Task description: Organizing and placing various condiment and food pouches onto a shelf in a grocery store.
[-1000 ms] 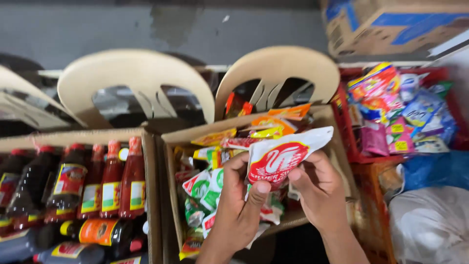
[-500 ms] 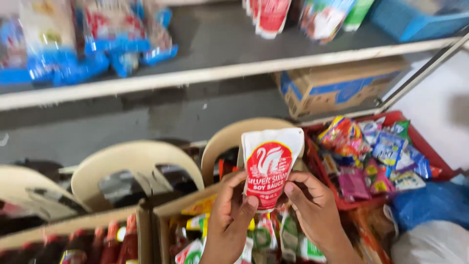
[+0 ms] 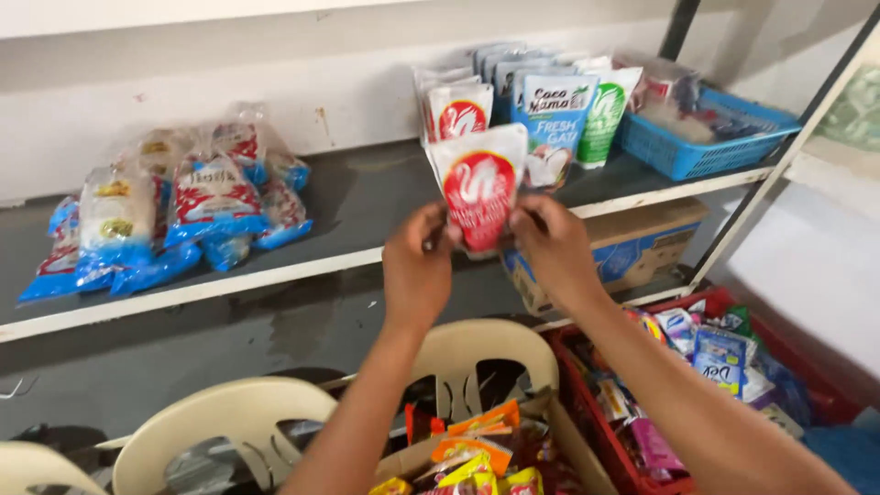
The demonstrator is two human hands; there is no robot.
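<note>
bare shelf (image 3: pixel 367 197) lies open between the blue-and-white bags (image 3: pixel 174 220) and standing pouches (image 3: pixel 541 101); the blue basket (image 3: pixel 706 147) blocks the right.

Two bare forearms come up from the bottom edge of the head view; no sleeve, cuff or glove shows on either, up to where the frame cuts them off; the left hand (image 3: pixel 417 270) is seen from its back, with no ring, watch, strap or band on the wrist; the right hand (image 3: pixel 550 247) is likewise bare, wrist and knuckles uncovered; nails are short and unpainted as far as can be told; nothing else of the person's clothing is in view.
</note>
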